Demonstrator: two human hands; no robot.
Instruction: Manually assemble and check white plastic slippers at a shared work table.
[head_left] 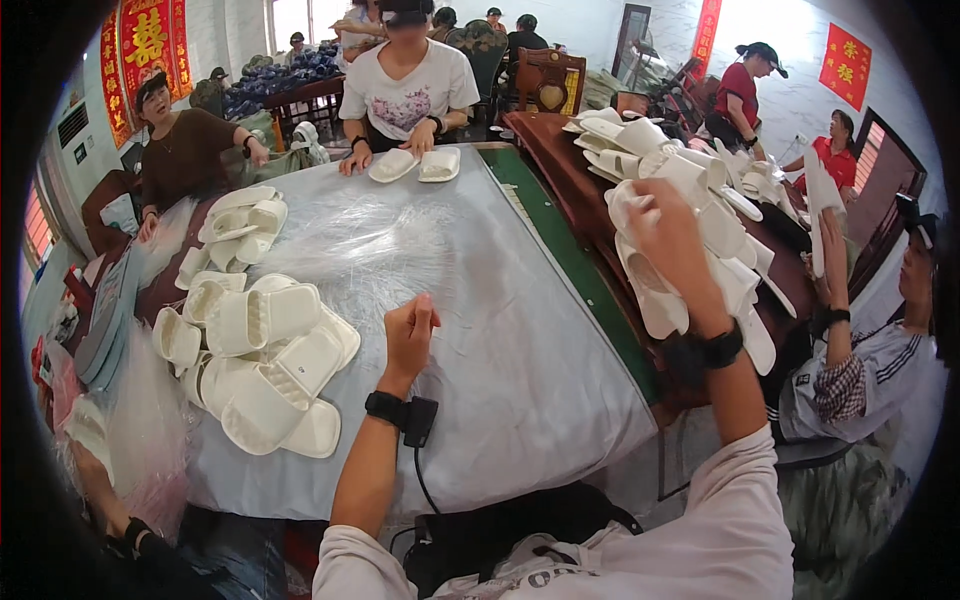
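Past right edge of worktop [530, 390], white slippers [655, 312] heaped; right hand [665, 232] at them, fingers bent, grip unclear! Left hand [408, 337] curled nearly closed, looks empty. Likely light, springy foam: pinch strap [719, 230].

A grey-covered table [520, 390] carries white slippers [262, 405], mostly piled at left, and clear plastic film [365, 240].

The shirt [690, 535] is white and loose, its creased sleeves [735, 490] ending near the elbows, with dark lettering [560, 582] low in front. Both wrists wear black bands [722, 346]; the left one bears a black box [420, 422] trailing a thin black cable [425, 485].
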